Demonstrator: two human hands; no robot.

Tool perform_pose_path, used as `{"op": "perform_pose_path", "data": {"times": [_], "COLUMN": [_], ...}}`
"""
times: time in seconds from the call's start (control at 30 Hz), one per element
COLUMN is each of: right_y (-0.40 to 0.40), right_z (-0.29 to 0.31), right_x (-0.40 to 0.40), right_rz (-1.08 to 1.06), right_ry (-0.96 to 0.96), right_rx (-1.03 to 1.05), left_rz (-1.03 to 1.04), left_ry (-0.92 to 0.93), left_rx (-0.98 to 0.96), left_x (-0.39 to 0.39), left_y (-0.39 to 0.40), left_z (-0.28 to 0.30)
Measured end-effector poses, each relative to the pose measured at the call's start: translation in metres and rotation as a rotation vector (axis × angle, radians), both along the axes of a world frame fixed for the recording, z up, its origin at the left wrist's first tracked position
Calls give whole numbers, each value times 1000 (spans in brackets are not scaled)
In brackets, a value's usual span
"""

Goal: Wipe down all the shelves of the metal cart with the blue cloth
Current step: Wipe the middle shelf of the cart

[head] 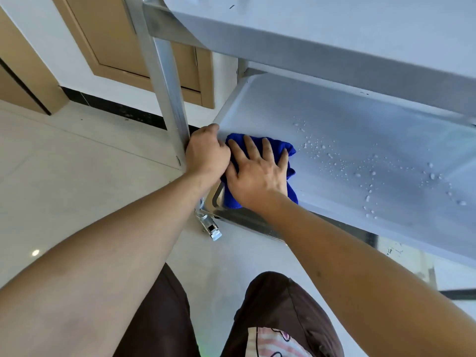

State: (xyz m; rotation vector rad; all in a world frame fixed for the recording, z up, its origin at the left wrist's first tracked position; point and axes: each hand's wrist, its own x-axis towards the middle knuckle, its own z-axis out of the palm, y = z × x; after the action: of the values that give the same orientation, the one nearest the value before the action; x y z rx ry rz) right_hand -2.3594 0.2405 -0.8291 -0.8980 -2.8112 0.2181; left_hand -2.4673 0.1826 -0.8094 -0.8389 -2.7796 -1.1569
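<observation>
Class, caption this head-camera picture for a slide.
Right hand presses blue cloth onto wet lower shelf; left hand grips cart post.

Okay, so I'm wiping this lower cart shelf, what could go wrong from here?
1. The water droplets lie right of the blue cloth; wiping might push them over the shelf edge onto the floor.
2. The left hand grips the cart post; the caster looks unlocked, so the cart may roll.

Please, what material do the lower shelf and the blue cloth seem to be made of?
The lower shelf looks like stainless steel with a brushed, dull-glossy finish: water droplets bead on it and its front rim shines. The blue cloth under the right hand looks like soft microfibre, matte and fuzzy at its edges, though the exact fibre cannot be told.
</observation>
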Motion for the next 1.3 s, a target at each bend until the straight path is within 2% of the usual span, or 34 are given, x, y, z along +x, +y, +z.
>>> {"op": "perform_pose_path", "data": {"times": [0.2, 0.37, 0.57, 0.7, 1.0, 1.3], "right_y": [28, 59, 104, 135, 194, 187], "right_z": [8, 8, 8, 9, 11, 8], "right_x": [-27, -54, -89, -113, -166, -164], "right_rz": [-68, -115, -167, -203, -253, -248], "right_ry": [-90, -115, -94, -98, -89, -84], "right_rx": [-43, -39, -16, -15, -21, -57], "left_rz": [-40, -118, -209, -279, -293, -281], "left_ry": [-20, 117, 206, 332, 304, 317], "left_rx": [-44, -134, -135, -272, -292, -267], "left_x": [-6, -17, -24, -24, -33, -34], "left_y": [10, 21, 18, 21, 24, 25], "left_z": [6, 5, -8, -12, -24, -22]}}
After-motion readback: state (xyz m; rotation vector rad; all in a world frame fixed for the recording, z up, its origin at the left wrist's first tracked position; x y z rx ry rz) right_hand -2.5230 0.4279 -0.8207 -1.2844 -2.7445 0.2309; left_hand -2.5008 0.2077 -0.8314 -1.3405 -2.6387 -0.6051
